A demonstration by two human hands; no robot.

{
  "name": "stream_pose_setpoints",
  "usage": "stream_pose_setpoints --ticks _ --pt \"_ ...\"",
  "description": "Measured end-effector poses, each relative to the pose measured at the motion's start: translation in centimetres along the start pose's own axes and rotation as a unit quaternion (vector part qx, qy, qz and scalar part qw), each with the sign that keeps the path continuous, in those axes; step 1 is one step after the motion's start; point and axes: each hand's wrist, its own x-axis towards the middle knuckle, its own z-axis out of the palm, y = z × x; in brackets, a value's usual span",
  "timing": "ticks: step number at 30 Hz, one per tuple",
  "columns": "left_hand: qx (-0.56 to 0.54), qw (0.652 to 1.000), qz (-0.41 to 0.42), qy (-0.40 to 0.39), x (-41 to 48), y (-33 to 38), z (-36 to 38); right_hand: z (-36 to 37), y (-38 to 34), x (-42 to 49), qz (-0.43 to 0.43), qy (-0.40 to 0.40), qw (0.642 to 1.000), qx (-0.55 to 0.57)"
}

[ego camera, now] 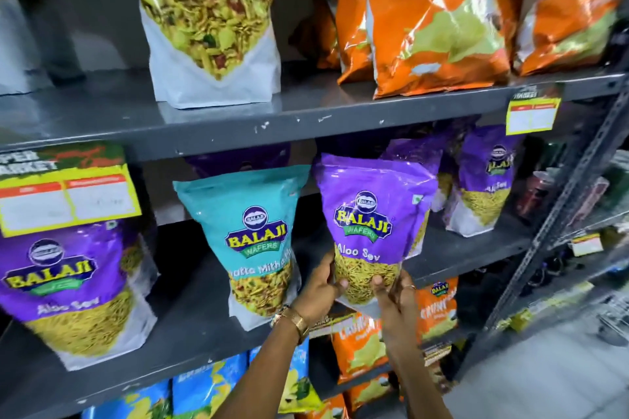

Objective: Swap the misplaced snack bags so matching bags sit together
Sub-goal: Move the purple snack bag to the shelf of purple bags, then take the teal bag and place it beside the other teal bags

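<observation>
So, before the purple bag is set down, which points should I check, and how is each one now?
1. Both hands, left hand and right hand, grip the held purple bag: ok.
2. Held bag upright: ok.
3. All bags on the middle shelf match: not ok, a teal bag stands among them.
4. Other purple bags nearby, left and right: ok.
5. Held bag resting on shelf: cannot tell.

The person's forearms are bare, with no sleeves showing. The left wrist carries a gold-toned watch (292,318) with a metal link band. A thin ring (410,287) circles a right-hand finger.
</observation>
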Motion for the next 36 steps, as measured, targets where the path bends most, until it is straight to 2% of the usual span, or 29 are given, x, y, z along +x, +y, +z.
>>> stream_pose_setpoints --ticks 3,8,15,17,20,23,24,27,30,32,33,34,36 --pt "0.013 0.999 -0.016 0.051 1.3 -0.1 -0.2 1.1 1.6 1.2 0.014 0.004 1.0 -0.014" --pt "0.046 0.987 -0.017 0.152 2.5 -1.2 -0.7 2.8 2.4 4.0 -0.012 -0.034 0.998 -0.05" --pt "0.037 0.971 -0.029 0.234 3.4 -1.3 -0.5 3.9 3.3 6.7 -0.007 -0.085 0.995 -0.051" --pt "0.025 0.966 -0.033 0.255 3.3 -1.5 -0.4 4.1 3.6 6.5 0.003 -0.065 0.997 -0.049" --pt "0.021 0.963 -0.025 0.269 2.2 -1.0 0.2 4.5 3.5 4.2 0.052 0.023 0.997 -0.052" --pt "0.003 0.971 -0.008 0.238 0.2 -0.3 0.9 4.5 3.1 1.5 -0.025 0.071 0.994 -0.077" --pt "0.007 0.973 0.005 0.232 -0.8 0.1 1.1 4.6 2.8 0.9 -0.038 0.064 0.995 -0.07" --pt "0.087 0.943 0.092 0.307 -4.2 1.1 0.7 5.6 2.5 0.5 -0.03 -0.037 0.997 -0.053" --pt "0.126 0.869 0.149 0.454 -7.3 0.7 -1.0 7.4 2.4 0.3 0.029 -0.157 0.987 -0.019" --pt "0.138 0.817 0.139 0.542 -8.4 0.3 -2.9 8.6 3.0 0.4 0.066 -0.223 0.972 -0.031" --pt "0.133 0.809 0.108 0.563 -8.5 0.0 -3.9 9.2 3.0 0.5 0.075 -0.245 0.966 -0.036" --pt "0.119 0.818 0.058 0.56 -8.6 -0.6 -5.0 9.7 2.7 0.4 0.082 -0.269 0.959 -0.032" --pt "0.069 0.881 -0.016 0.468 -8.4 -1.7 -7.0 10.5 2.3 0.7 0.092 -0.304 0.948 0.012"
